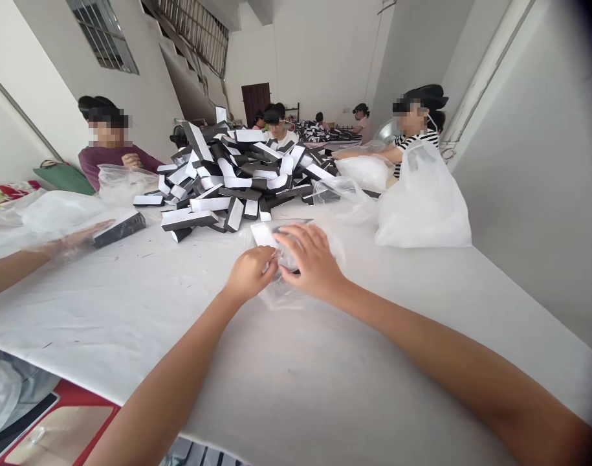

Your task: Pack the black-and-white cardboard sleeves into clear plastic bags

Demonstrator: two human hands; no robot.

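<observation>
My left hand (250,272) and my right hand (312,260) meet at the middle of the white table (296,362). Both are closed on a clear plastic bag (281,294) that holds a black and white box (271,232). The left hand pinches the bag's near edge. The right hand's fingers curl over the box's top. Just beyond lies a big heap of black and white boxes (237,175).
A co-worker's hand (85,234) at the left pushes a black box (120,228) into clear plastic. Filled white plastic bags (424,200) stand at the right. Several people sit around the table's far end. The table's near edge drops off at bottom left.
</observation>
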